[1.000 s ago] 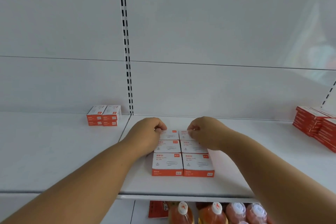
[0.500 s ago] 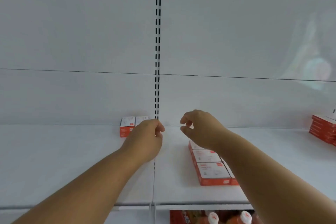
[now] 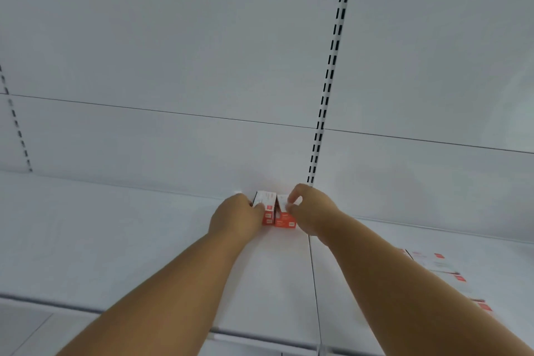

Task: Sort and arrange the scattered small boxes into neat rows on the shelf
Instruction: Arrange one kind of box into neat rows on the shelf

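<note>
Two small white-and-orange boxes stand side by side at the back of the white shelf (image 3: 115, 240), just left of the slotted upright. My left hand (image 3: 235, 218) grips the left box (image 3: 267, 205) from its left side, fingers curled over its top. My right hand (image 3: 309, 206) pinches the right box (image 3: 284, 218) at its upper right edge. Each pile looks two boxes high; the blur hides the joins. A neat block of the same boxes (image 3: 439, 266) lies on the shelf at the right, partly behind my right forearm.
A slotted upright (image 3: 328, 81) runs up the white back panel, and a seam in the shelf continues below it. Another slotted upright (image 3: 17, 127) shows at the far left. The shelf's front edge (image 3: 260, 337) crosses the bottom.
Both hands left the block of boxes and moved left to the pair by the back wall. The view swung left and up, so the block now sits at the right edge.
</note>
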Motion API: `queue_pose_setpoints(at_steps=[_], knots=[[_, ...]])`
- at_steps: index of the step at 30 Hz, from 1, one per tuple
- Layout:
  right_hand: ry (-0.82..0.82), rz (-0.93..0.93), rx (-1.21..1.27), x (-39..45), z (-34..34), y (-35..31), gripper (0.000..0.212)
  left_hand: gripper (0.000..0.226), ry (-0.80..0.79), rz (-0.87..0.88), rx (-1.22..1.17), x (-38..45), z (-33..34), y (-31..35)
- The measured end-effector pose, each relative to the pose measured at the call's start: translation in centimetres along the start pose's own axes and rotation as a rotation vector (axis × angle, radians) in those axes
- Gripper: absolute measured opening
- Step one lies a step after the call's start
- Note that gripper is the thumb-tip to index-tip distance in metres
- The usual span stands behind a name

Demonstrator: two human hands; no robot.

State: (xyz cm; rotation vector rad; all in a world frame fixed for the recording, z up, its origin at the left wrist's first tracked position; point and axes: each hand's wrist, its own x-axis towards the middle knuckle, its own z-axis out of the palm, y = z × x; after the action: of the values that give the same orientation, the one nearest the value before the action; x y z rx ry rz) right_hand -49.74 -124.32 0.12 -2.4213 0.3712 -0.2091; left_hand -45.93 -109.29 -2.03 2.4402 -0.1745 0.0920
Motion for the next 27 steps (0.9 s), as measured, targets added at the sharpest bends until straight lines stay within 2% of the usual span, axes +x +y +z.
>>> queue_pose_setpoints(at_steps=[2,4,8,12,17,22,24,27], knots=[[0.029,0.038,0.071,-0.3,0.0,-0.1,0.011,0.028,-0.003,0.005,-0.083,-0.5,-0.3,0.0],[0.051,0.075,0.196,-0.7,-0.3,-0.2,0.023,0.004,-0.018,0.018,-0.168,-0.8,-0.6,0.0],[0.098,0.069,0.469,-2.0,-1.4,-0.1,0.034,0.037,0.023,0.063,-0.366,-1.1,-1.1,0.4],[0.181,-0.027,0.584,-3.3,-3.4,0.6,0.032,0.036,0.018,0.149,-0.527,-2.1,-2.0,2.1],[0.236,-0.093,0.611,-4.6,-7.3,2.9,0.025,0.016,-0.092,0.113,-0.828,-3.3,-1.0,4.9],[0.309,-0.110,0.530,-5.6,-11.1,6.7,0.020,0.009,-0.124,0.119,-0.792,-5.0,1.6,8.7],[0.312,-0.093,0.483,-5.8,-12.6,8.7,0.017,0.016,-0.149,0.127,-0.796,-5.7,2.7,10.3],[0.264,-0.051,0.360,-5.9,-14.6,11.9,0.014,0.041,-0.188,0.144,-0.747,-6.3,4.5,12.2]])
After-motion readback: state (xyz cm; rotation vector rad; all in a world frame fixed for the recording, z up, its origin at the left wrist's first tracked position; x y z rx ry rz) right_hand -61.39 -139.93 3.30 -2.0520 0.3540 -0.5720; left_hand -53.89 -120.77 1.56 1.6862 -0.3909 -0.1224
